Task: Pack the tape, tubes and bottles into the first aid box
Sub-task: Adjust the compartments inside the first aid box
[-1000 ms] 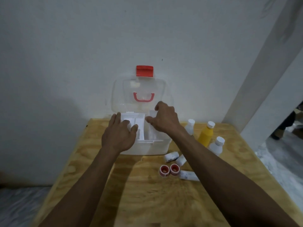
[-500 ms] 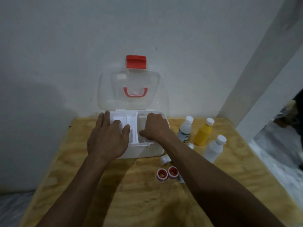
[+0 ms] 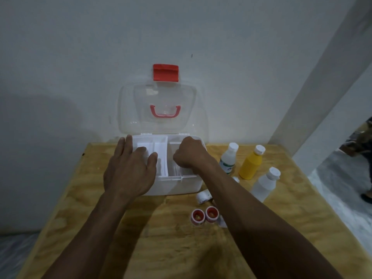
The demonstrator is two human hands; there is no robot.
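The white first aid box (image 3: pixel 177 186) stands open at the back of the wooden table (image 3: pixel 181 248). Its clear lid (image 3: pixel 159 97), with a red latch and handle, leans on the wall. My left hand (image 3: pixel 130 170) lies flat over the box's left side and inner tray, fingers spread. My right hand (image 3: pixel 189 156) is down in the right compartment with fingers curled, and anything in them is hidden. Right of the box stand a white bottle (image 3: pixel 228 158), a yellow bottle (image 3: pixel 251 164) and a translucent bottle (image 3: pixel 265 184). A white tube (image 3: pixel 203 196) lies by the box's front corner.
Two small red-rimmed pots (image 3: pixel 197 216) (image 3: pixel 211 214) sit in front of the box, with another white tube (image 3: pixel 222 222) partly under my right forearm. The wall is directly behind the box. The table's right edge drops to the floor, where a person's foot (image 3: pixel 366 196) shows.
My right hand has sunk from the box's back rim down into the right compartment. My left hand stays pressed on the left side. The view has shifted slightly.
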